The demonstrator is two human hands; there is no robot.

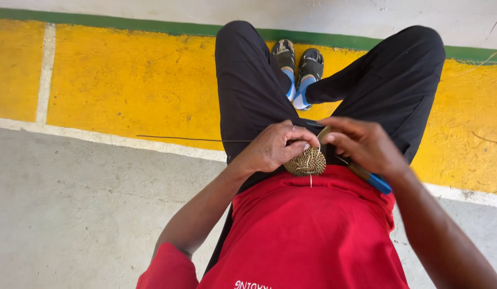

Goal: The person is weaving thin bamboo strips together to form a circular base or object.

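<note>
A wide yellow painted band (125, 85) is running across the floor, and everything else is sitting relative to it. A green stripe (114, 22) is edging its far side, with pale wall (323, 13) beyond. White lines (45, 69) are crossing and bordering it, and grey concrete (71, 214) is spreading on its near side. Two sandalled feet (297, 72) are resting on the band, between black trouser legs (248, 91). A red shirt (312, 235) is filling the view nearest the camera.
</note>
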